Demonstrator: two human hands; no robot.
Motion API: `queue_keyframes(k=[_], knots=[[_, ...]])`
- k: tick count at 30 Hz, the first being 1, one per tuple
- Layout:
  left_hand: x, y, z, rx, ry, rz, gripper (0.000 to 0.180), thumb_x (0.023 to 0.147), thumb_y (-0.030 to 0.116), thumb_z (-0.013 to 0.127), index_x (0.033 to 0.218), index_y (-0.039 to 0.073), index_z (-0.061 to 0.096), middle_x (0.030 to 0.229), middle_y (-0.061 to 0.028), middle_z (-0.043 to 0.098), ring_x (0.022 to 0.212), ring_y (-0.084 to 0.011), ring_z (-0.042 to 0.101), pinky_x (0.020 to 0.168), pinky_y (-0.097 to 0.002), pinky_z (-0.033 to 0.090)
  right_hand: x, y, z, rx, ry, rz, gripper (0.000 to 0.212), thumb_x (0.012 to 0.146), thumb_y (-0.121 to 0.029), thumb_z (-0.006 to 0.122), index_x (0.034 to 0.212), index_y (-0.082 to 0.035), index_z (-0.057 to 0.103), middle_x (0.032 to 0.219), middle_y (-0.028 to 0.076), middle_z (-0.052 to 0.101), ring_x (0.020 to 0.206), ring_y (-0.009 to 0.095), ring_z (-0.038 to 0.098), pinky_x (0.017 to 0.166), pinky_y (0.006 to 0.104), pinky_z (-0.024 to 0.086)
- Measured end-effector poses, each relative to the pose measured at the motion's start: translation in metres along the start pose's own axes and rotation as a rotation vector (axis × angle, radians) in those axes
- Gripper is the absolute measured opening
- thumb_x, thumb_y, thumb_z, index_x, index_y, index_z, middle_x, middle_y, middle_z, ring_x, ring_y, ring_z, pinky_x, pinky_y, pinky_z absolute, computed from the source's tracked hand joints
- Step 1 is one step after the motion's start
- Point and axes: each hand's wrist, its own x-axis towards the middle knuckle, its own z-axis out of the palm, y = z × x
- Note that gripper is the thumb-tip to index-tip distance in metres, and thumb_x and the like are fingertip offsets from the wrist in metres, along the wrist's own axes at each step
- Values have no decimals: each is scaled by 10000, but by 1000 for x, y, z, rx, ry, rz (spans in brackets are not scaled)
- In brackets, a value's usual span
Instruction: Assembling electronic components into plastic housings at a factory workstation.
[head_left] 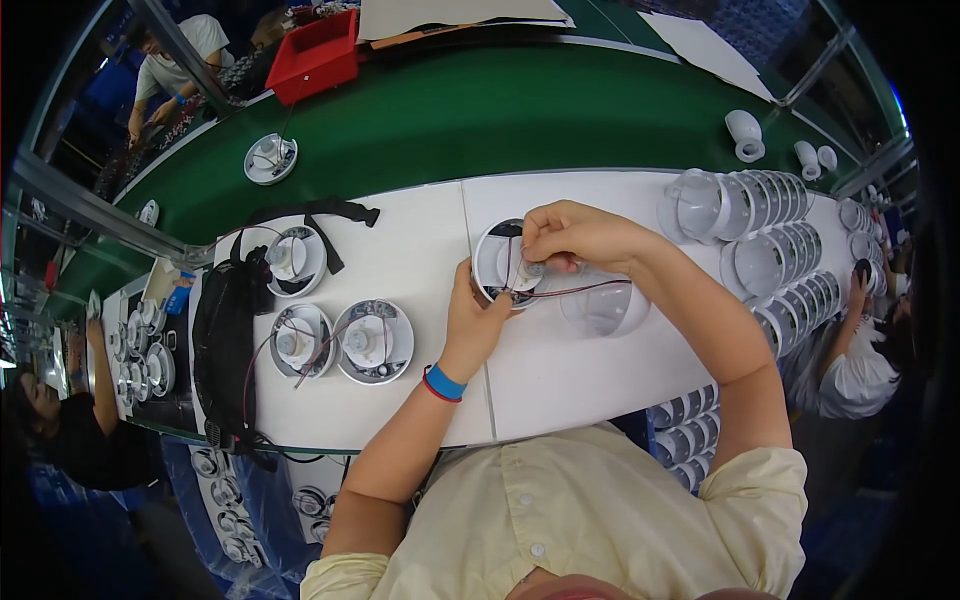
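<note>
Left hand [478, 322] cradles a round white housing [482, 262] above the white desk [425, 235], in front of the torso; its fingers curl around the left side, thumb on the lower rim. Right hand [572, 236] comes in from the right, fingers bunched over the housing's centre; cannot tell whether they pinch the wire or only touch the fitting there. A thin dark-red wire [580, 290] trails rightward from the housing, over a clear dome [612, 310] lying just beside it. Three similar wired units [375, 342] sit left of the hands, near a black bag [225, 345]. Nested clear covers [765, 205] lie in rows at right. Beyond the desk: green surface [420, 110], red bin [318, 55].
</note>
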Motion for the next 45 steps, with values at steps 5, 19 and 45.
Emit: queue_keyframes(k=[5, 19, 45], knots=[[-1, -5, 2, 11, -51, 4, 490, 855, -84, 510, 1307, -6, 338, 1203, -121, 526, 1079, -184, 590, 787, -301, 597, 4, -7, 11, -449, 234, -276, 89, 829, -88, 638, 858, -14, 597, 719, 79, 631, 631, 145, 567, 548, 290, 426], [-4, 12, 4, -152, 17, -56, 482, 846, -61, 508, 1303, -14, 361, 1254, -157, 510, 1103, -265, 610, 869, -399, 600, -107, 85, 24, -835, 984, -924, 698, 663, -307, 862, 1245, -75, 556, 1335, 205, 515, 1217, 340, 516, 1032, 435, 395], [12, -16, -9, 148, 166, 379, 671, 788, -91, 653, 1384, -1, 358, 1283, -121, 517, 1168, -216, 547, 956, -317, 488, -13, 58, 101, -363, 961, -600, 1114, 561, -253, 904, 1463, -54, 280, 1328, 159, 326, 1258, 339, 370, 1045, 430, 364]])
